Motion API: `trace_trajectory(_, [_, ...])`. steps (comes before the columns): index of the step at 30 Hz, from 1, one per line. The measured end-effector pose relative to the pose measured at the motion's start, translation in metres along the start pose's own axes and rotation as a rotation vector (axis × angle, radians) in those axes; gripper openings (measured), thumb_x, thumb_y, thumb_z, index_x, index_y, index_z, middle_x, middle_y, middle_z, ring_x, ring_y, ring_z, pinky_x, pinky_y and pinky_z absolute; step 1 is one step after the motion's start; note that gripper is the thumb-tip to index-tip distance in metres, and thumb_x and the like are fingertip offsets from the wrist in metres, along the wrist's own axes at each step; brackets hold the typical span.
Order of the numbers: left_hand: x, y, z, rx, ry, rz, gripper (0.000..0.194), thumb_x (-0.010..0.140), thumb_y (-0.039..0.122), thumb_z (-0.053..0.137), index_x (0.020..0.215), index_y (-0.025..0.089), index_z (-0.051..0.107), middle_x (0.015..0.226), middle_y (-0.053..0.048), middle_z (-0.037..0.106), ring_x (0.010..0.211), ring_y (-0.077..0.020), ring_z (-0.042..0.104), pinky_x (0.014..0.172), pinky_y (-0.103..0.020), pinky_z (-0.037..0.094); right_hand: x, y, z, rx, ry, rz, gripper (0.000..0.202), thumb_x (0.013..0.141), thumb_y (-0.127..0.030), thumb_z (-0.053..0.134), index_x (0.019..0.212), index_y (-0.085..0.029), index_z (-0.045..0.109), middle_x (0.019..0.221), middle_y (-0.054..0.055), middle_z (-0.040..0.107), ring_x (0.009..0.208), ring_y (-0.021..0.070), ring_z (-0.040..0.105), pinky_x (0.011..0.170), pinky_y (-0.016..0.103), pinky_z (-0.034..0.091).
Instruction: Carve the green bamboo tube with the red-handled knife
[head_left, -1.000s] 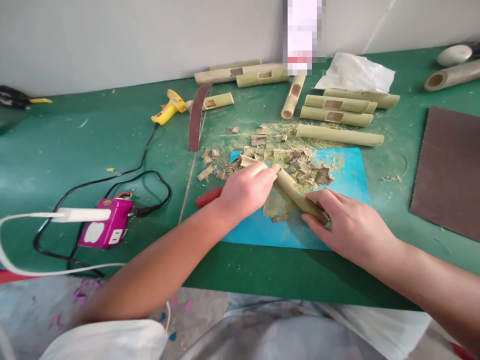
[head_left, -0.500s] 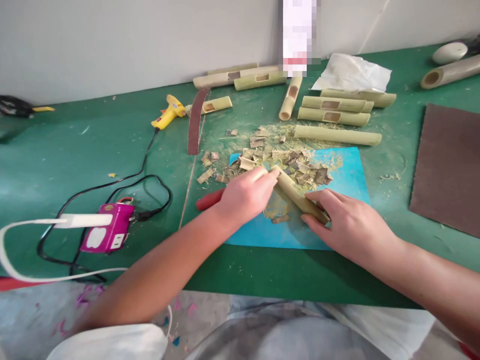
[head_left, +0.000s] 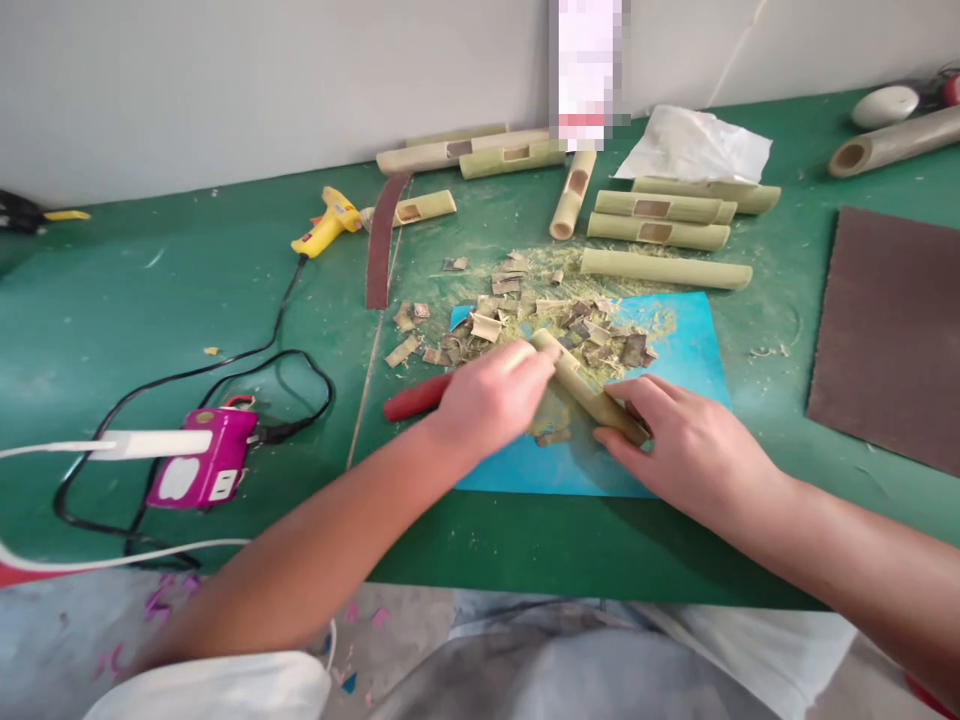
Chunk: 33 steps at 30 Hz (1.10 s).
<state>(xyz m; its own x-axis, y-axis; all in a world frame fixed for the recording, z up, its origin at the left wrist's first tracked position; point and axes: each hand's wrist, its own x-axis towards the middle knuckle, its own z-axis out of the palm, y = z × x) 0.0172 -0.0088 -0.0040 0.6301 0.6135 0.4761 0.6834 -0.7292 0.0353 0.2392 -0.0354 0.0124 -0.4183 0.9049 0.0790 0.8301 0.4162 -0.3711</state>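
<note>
Both hands (head_left: 495,392) (head_left: 694,435) curled, touching bamboo (head_left: 583,388)

There are perhaps twelve tubes (head_left: 666,270), one glue gun (head_left: 325,224).

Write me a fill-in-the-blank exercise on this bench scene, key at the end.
The left hand and right hand touch the same pale green bamboo tube, so the number of tubes they touch is ____. The thin rectangular sheet beneath it is coloured ____. A dark brown rectangular sheet lies on the picture's ____ side. The yellow pistol-shaped plastic glue gun has a cord coloured ____.

Missing words: one; blue; right; black.
</note>
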Motion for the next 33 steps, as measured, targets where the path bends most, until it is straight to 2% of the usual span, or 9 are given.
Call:
trace_trajectory(1, [0.0001,-0.0001,-0.0003,0.024,0.015,-0.020,0.028,0.103,0.013,0.042,0.113,0.007,0.067,0.083,-0.008,0.069,0.075,-0.0166,0.068,0.069,-0.027,0.056,0.0000,0.0000,-0.0001,-0.007,-0.003,-0.001,0.013,0.086,-0.026,0.063,0.097,-0.019,0.063,0.084,0.003,0.069,0.065,0.0168,0.061,0.058,0.028,0.041])
trace_trajectory(5, [0.0006,0.0018,-0.0012,-0.071,-0.014,0.069,0.027,0.103,0.019,0.045,0.120,0.011,0.065,0.079,-0.004,0.068,0.067,-0.0139,0.065,0.060,-0.024,0.054,-0.0004,-0.0011,-0.0001,-0.020,-0.013,-0.001,0.014,0.085,-0.026,0.064,0.097,-0.019,0.062,0.083,0.003,0.068,0.067,0.0180,0.063,0.057,0.028,0.040])
trace_trajectory(9, [0.0003,-0.0002,0.0007,0.004,0.049,-0.084,0.030,0.106,0.020,0.040,0.117,0.014,0.067,0.078,-0.005,0.067,0.072,-0.0145,0.066,0.064,-0.024,0.056,-0.0009,-0.0024,0.0004,-0.037,-0.003,-0.013,0.014,0.087,-0.027,0.064,0.097,-0.019,0.062,0.085,0.004,0.069,0.067,0.0180,0.062,0.058,0.029,0.040])
trace_trajectory(13, [-0.0006,-0.0008,0.0023,-0.071,-0.019,0.051,0.028,0.104,0.020,0.044,0.119,0.011,0.066,0.081,-0.005,0.068,0.072,-0.0140,0.067,0.064,-0.023,0.055,-0.0011,-0.0016,0.0006,-0.028,-0.009,-0.021,0.013,0.087,-0.027,0.063,0.098,-0.020,0.061,0.084,0.003,0.069,0.067,0.0179,0.062,0.057,0.028,0.039])
trace_trajectory(16, [-0.0007,0.0000,0.0013,0.002,0.018,-0.046,0.029,0.104,0.016,0.041,0.114,0.009,0.067,0.084,-0.008,0.070,0.076,-0.0153,0.069,0.069,-0.025,0.058,-0.0014,-0.0003,0.0010,-0.023,0.011,-0.029,0.012,0.087,-0.027,0.062,0.097,-0.021,0.060,0.085,0.003,0.069,0.067,0.0172,0.061,0.058,0.028,0.040])
trace_trajectory(21, [-0.0021,0.0046,-0.0002,-0.073,-0.006,0.062,0.024,0.101,0.018,0.049,0.113,0.011,0.068,0.077,-0.004,0.068,0.067,-0.0145,0.066,0.061,-0.025,0.055,-0.0011,0.0000,0.0018,-0.024,-0.002,-0.029,0.013,0.087,-0.027,0.063,0.097,-0.020,0.060,0.084,0.003,0.069,0.069,0.0183,0.063,0.057,0.028,0.039])
trace_trajectory(25, [-0.0019,0.0024,0.0019,-0.008,0.044,-0.074,0.027,0.103,0.016,0.045,0.114,0.006,0.067,0.080,-0.008,0.068,0.074,-0.0166,0.069,0.066,-0.027,0.057,0.0001,-0.0007,0.0013,-0.042,-0.015,-0.013,0.014,0.086,-0.027,0.064,0.098,-0.019,0.061,0.086,0.004,0.070,0.068,0.0192,0.064,0.057,0.029,0.040])
trace_trajectory(29, [-0.0010,0.0037,0.0034,-0.060,0.017,0.059,0.025,0.102,0.019,0.047,0.116,0.011,0.066,0.078,-0.004,0.068,0.067,-0.0145,0.066,0.059,-0.025,0.054,0.0001,-0.0015,0.0002,-0.042,-0.021,-0.019,0.013,0.086,-0.027,0.064,0.096,-0.019,0.061,0.083,0.004,0.069,0.068,0.0192,0.063,0.057,0.029,0.040])
trace_trajectory(33, [-0.0001,0.0011,0.0024,0.037,0.035,-0.035,0.026,0.102,0.015,0.044,0.111,0.007,0.067,0.079,-0.007,0.069,0.071,-0.0158,0.068,0.064,-0.026,0.056,-0.0001,-0.0014,-0.0002,-0.037,-0.007,-0.020,0.012,0.086,-0.026,0.064,0.095,-0.020,0.060,0.082,0.003,0.068,0.064,0.0168,0.060,0.058,0.028,0.040])
